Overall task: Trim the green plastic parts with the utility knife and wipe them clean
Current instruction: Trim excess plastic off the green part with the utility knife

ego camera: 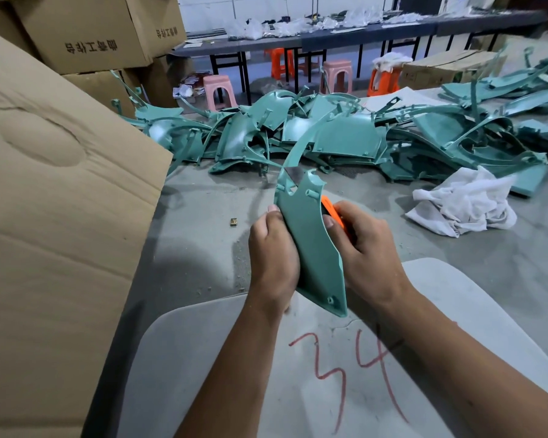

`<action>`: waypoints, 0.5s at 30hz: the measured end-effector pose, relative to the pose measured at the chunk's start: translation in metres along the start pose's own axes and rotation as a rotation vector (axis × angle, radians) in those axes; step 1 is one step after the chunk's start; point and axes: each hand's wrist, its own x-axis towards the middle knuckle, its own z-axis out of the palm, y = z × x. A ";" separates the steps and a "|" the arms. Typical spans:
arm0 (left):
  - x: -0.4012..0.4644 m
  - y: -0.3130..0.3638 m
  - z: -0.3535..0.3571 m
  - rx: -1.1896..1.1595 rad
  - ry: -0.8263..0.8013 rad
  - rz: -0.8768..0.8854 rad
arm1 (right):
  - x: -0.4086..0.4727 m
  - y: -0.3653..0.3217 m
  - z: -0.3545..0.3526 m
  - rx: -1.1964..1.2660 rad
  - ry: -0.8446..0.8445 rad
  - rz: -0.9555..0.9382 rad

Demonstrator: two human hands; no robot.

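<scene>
Trimming stage: left hand (pixel 274 248) grips green part (pixel 314 245); right hand (pixel 364 248) grips utility knife (pixel 331 210). Pile (pixel 329 134) and cloth (pixel 462 203), centre-right, apparently await.

Green part (pixel 310 245), orange knife (pixel 329 207)

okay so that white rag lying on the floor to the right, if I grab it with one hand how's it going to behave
The white rag lies crumpled in soft folds, so it is probably floppy and will drape rather than hold shape. It looks like thin cloth, so likely light. Bunched flat on the concrete floor, it should not roll or tip, though loose ends may trail.
</scene>
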 end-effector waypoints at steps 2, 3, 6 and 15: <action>-0.002 0.002 0.000 -0.054 -0.022 -0.032 | 0.000 -0.001 -0.001 0.003 -0.008 -0.018; -0.003 0.003 0.000 -0.076 -0.030 -0.042 | -0.001 -0.002 -0.001 -0.001 -0.015 -0.035; -0.002 0.005 -0.002 -0.140 -0.107 -0.099 | 0.000 -0.002 0.001 -0.058 -0.002 -0.066; 0.003 0.014 -0.018 -0.260 -0.432 -0.223 | 0.000 -0.001 -0.002 0.357 -0.202 0.205</action>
